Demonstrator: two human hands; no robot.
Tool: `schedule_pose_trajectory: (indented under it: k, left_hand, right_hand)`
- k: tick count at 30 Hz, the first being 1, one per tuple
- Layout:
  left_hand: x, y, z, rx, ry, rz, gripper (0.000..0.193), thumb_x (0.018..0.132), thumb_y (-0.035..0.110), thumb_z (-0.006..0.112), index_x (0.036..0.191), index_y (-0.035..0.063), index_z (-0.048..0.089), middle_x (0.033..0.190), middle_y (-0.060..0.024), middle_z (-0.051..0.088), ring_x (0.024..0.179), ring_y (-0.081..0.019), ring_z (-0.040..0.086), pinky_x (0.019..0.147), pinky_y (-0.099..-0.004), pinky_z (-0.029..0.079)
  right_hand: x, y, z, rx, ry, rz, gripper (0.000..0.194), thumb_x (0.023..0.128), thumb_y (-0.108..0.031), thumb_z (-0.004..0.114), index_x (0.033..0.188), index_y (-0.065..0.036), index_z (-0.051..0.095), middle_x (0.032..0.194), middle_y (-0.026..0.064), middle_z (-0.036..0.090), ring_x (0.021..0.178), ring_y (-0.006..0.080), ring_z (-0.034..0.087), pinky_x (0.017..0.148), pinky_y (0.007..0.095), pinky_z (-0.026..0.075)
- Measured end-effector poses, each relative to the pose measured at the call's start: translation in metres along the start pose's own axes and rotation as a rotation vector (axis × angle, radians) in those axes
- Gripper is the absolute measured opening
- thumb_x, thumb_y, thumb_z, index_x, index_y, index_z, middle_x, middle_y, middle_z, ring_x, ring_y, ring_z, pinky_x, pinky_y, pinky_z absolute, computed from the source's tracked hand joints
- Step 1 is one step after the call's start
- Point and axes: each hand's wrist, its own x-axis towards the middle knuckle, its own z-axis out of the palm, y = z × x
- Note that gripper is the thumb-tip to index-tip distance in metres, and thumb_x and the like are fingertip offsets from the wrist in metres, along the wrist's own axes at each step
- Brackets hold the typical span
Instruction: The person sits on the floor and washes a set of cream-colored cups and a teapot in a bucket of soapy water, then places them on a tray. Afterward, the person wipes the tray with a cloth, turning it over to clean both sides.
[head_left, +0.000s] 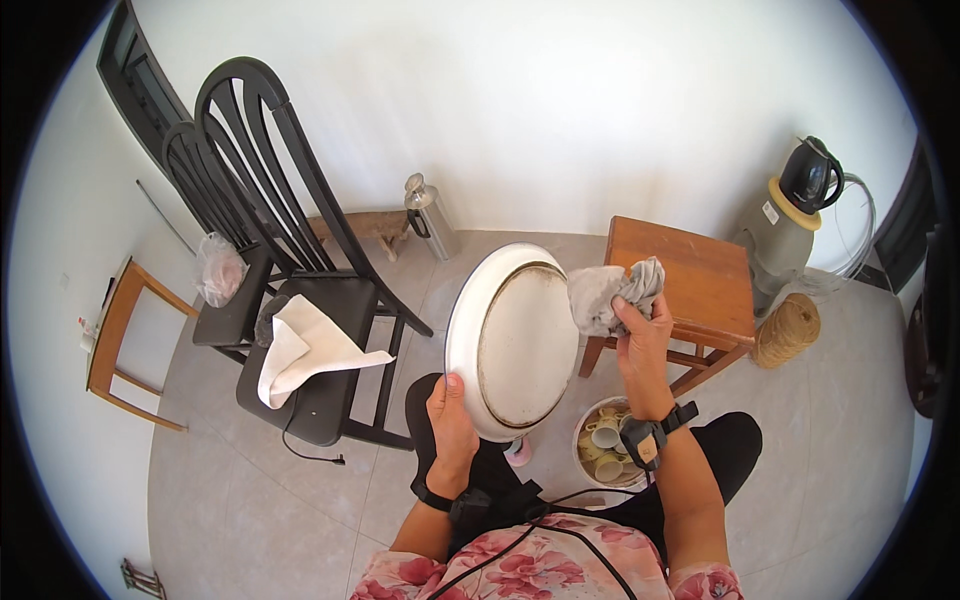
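My left hand (454, 427) grips the lower left rim of a white enamel basin (525, 345) with a thin blue edge. The basin is tilted up, and its underside faces me. A dark, stained ring runs around the base. In my right hand (646, 341) is a crumpled grey cloth (611, 300), bunched between thumb and fingers just right of the basin's rim. Whether the cloth touches the basin, I cannot tell. Below my right forearm, a white bucket (582, 463) on the floor contains several cream-coloured cups (606, 433), partly hidden by the wrist device.
Left stands a black chair (319, 397) bearing a white cloth (315, 352); another behind it bears a plastic bag (220, 270). A steel thermos flask (433, 217) stands near the wall. Right are a wooden stool (679, 274), twine spool (787, 330) and black kettle (810, 176). Cables (577, 529) cross my lap.
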Motion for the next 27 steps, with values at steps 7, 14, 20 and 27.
schedule_pose_trajectory:
  k: [7, 14, 20, 27]
  left_hand:
    - [-0.020, 0.000, 0.020, 0.178, -0.098, 0.048, 0.035, 0.105, 0.029, 0.046, 0.096, -0.0014, 0.062, 0.081, 0.0034, 0.058, 0.074, -0.0043, 0.047, 0.066, -0.0210, 0.041]
    - [-0.019, 0.016, 0.013, 0.301, -0.078, 0.074, 0.036, 0.106, 0.029, 0.043, 0.100, -0.0025, 0.061, 0.083, 0.0027, 0.058, 0.074, -0.0043, 0.046, 0.065, -0.0217, 0.040]
    - [-0.030, 0.030, 0.014, 0.395, -0.143, 0.168, 0.034, 0.105, 0.025, 0.046, 0.094, -0.0035, 0.061, 0.073, 0.0021, 0.056, 0.069, -0.0051, 0.045, 0.059, -0.0235, 0.040]
    - [-0.023, 0.019, 0.020, 0.447, -0.180, 0.125, 0.034, 0.106, 0.025, 0.044, 0.107, -0.0033, 0.062, 0.087, 0.0015, 0.062, 0.078, -0.0049, 0.049, 0.069, -0.0221, 0.043]
  right_hand:
    - [0.002, 0.019, 0.052, -1.100, -0.170, -0.731, 0.052, 0.075, -0.005, 0.075, 0.121, 0.004, 0.052, 0.139, 0.0252, 0.043, 0.127, 0.0348, 0.045, 0.101, 0.0367, 0.040]
    - [-0.022, 0.040, 0.029, -0.928, -0.580, -0.646, 0.056, 0.073, -0.003, 0.073, 0.125, 0.002, 0.053, 0.141, 0.0296, 0.042, 0.125, 0.0431, 0.048, 0.102, 0.0402, 0.041]
    - [0.016, 0.018, 0.050, -0.848, -0.534, -0.730, 0.053, 0.067, -0.006, 0.073, 0.119, -0.003, 0.060, 0.135, 0.0205, 0.047, 0.120, 0.0374, 0.047, 0.099, 0.0423, 0.041]
    - [-0.054, 0.007, 0.069, -0.981, -0.812, -0.983, 0.042, 0.061, -0.013, 0.076, 0.100, -0.008, 0.064, 0.118, 0.0104, 0.056, 0.113, 0.0349, 0.050, 0.094, 0.0438, 0.041]
